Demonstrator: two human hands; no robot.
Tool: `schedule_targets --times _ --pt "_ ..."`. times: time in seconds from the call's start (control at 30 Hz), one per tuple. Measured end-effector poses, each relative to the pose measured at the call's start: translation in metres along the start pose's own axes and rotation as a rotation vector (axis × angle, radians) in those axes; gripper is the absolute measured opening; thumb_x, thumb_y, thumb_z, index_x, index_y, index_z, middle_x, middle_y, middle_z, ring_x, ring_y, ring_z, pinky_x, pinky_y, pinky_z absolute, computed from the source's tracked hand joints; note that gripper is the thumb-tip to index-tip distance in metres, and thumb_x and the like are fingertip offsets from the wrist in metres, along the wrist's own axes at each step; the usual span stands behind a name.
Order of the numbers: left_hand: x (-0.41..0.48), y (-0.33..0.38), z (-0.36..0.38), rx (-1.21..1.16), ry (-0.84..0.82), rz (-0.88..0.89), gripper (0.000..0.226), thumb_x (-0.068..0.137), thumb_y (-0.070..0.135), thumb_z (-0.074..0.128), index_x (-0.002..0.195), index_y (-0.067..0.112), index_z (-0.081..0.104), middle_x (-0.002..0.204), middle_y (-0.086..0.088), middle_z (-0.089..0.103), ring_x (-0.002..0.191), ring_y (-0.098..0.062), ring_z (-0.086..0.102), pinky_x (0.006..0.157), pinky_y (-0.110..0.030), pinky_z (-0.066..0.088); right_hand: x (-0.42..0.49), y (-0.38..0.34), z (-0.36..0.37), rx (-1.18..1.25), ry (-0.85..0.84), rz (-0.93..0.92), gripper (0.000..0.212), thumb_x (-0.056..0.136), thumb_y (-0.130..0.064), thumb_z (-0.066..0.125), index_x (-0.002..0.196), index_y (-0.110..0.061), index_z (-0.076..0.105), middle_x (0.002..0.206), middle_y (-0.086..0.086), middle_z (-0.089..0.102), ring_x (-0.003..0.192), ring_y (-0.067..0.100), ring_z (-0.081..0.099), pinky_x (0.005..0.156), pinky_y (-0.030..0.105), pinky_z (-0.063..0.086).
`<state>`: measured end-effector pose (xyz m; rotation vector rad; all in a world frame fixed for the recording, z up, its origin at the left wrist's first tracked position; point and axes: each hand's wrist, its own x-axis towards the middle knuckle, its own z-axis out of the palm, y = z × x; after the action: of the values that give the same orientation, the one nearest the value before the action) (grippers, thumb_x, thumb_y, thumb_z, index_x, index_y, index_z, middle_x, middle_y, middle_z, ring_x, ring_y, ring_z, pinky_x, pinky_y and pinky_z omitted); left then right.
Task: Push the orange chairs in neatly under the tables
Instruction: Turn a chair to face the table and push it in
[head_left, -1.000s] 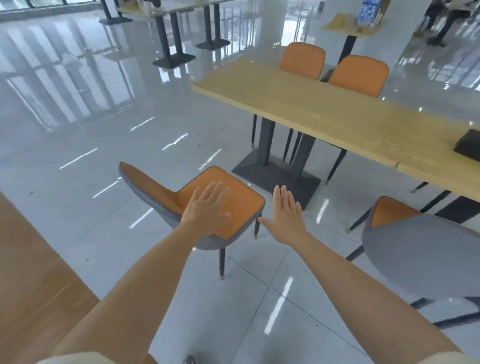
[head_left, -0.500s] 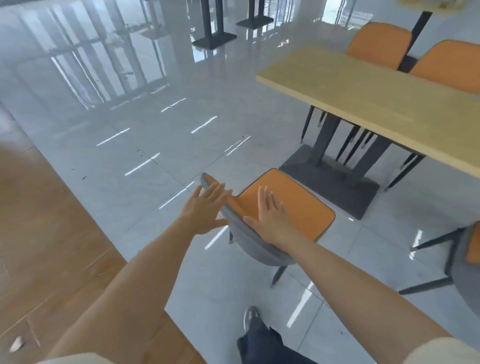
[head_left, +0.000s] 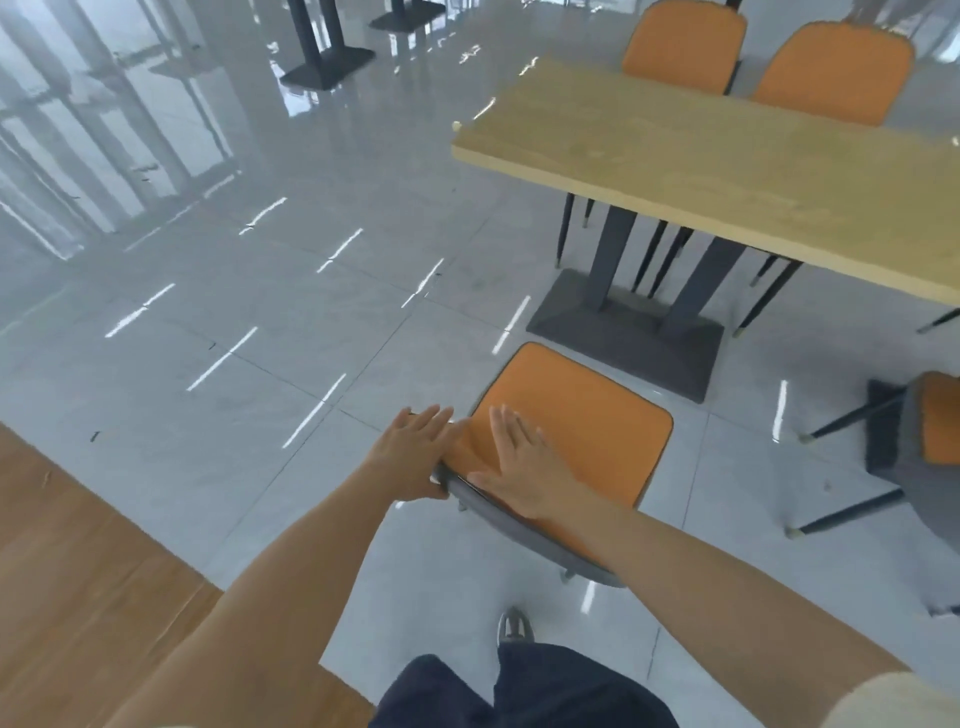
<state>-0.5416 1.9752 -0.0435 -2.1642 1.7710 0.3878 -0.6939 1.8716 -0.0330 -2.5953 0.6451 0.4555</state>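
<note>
Orange chair (head_left: 582, 421) short of wooden table (head_left: 727, 171); left hand (head_left: 415, 452) flat-fingered at backrest end, gripping nothing; right hand (head_left: 519, 467) open, palm against backrest.

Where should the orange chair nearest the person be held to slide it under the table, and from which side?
Best by the top edge of its backrest, from behind. The orange chair faces the table, seat toward the pedestal base, so the backrest is the near, raised edge. The left hand and right hand are there now, fingers flat, not curled.
</note>
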Motion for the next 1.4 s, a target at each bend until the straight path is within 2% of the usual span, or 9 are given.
schedule_targets --times 0.27,0.33,0.4,0.47,0.57,0.67,0.8,1.0,1.4 --pt "0.015 -0.020 0.000 -0.081 -0.004 0.263 0.062 0.083 0.041 0.060 0.138 0.027 0.035 0.143 0.002 0.042 0.129 -0.022 0.043 0.106 -0.037 0.033 -0.022 -0.020 0.018 0.209 -0.006 0.297 0.080 0.094 -0.058 0.024 0.146 -0.013 -0.015 0.158 0.011 -0.008 0.146 0.026 0.003 0.117 0.041 0.013" --pt "0.017 -0.021 0.001 -0.100 0.006 0.279 0.054 0.082 0.036 0.060 0.132 0.027 0.043 0.133 0.004 0.052 0.121 -0.021 0.050 0.102 -0.035 0.037 -0.032 -0.024 0.025 0.267 0.018 0.363 0.080 0.092 -0.060 0.024 0.146 -0.015 -0.014 0.159 0.008 -0.006 0.144 0.026 0.017 0.112 0.041 0.026" --pt "0.022 -0.021 0.003 -0.110 0.023 0.293 0.042 0.080 0.032 0.059 0.121 0.025 0.052 0.119 0.003 0.061 0.110 -0.021 0.056 0.095 -0.034 0.041 -0.042 -0.026 0.029 0.272 0.053 0.424 0.081 0.090 -0.063 0.026 0.147 -0.018 -0.010 0.159 0.004 -0.001 0.129 0.027 0.043 0.092 0.037 0.044" --pt "0.026 -0.021 0.002 -0.108 0.017 0.308 0.037 0.078 0.030 0.059 0.115 0.025 0.055 0.111 0.003 0.063 0.103 -0.022 0.058 0.089 -0.034 0.044 -0.049 -0.027 0.034 0.255 0.101 0.479 0.081 0.089 -0.063 0.032 0.148 -0.018 -0.001 0.158 0.003 0.011 0.121 0.027 0.050 0.087 0.036 0.048" --pt "0.034 -0.022 0.002 -0.094 -0.029 0.335 0.037 0.078 0.027 0.057 0.115 0.026 0.055 0.108 0.002 0.063 0.100 -0.024 0.059 0.085 -0.034 0.047 -0.057 -0.024 0.040 0.204 0.146 0.522 0.076 0.087 -0.060 0.045 0.146 -0.018 0.019 0.146 0.005 0.039 0.117 0.027 0.052 0.088 0.037 0.046" --pt "0.038 -0.024 0.002 -0.093 -0.066 0.369 0.032 0.079 0.025 0.054 0.111 0.025 0.054 0.100 0.001 0.065 0.096 -0.025 0.060 0.081 -0.037 0.052 -0.059 -0.021 0.046 0.091 0.141 0.558 0.051 0.086 -0.037 0.058 0.129 -0.018 0.040 0.120 0.005 0.058 0.100 0.025 0.056 0.076 0.034 0.047" --pt "0.042 -0.027 0.002 -0.087 -0.060 0.421 0.034 0.081 0.026 0.053 0.115 0.027 0.052 0.098 0.000 0.065 0.093 -0.025 0.060 0.077 -0.034 0.051 -0.054 -0.019 0.046 -0.034 0.168 0.664 0.029 0.083 -0.007 0.050 0.110 -0.017 0.049 0.095 0.006 0.062 0.075 0.022 0.045 0.066 0.030 0.032" --pt "0.049 -0.029 0.003 -0.099 -0.059 0.462 0.034 0.084 0.027 0.053 0.118 0.029 0.051 0.101 0.001 0.065 0.094 -0.026 0.060 0.082 -0.042 0.053 -0.051 -0.012 0.050 -0.067 0.213 0.643 0.035 0.081 -0.008 0.053 0.114 -0.019 0.049 0.100 0.004 0.061 0.088 0.024 0.054 0.069 0.029 0.031" --pt "0.086 -0.019 -0.015 -0.090 0.007 0.472 0.041 0.086 0.027 0.056 0.126 0.028 0.048 0.104 0.001 0.063 0.096 -0.024 0.060 0.076 -0.036 0.050 -0.034 0.029 0.038 -0.075 0.324 0.614 0.039 0.078 -0.007 0.057 0.114 -0.022 0.052 0.100 0.001 0.063 0.088 0.024 0.056 0.071 0.030 0.034"
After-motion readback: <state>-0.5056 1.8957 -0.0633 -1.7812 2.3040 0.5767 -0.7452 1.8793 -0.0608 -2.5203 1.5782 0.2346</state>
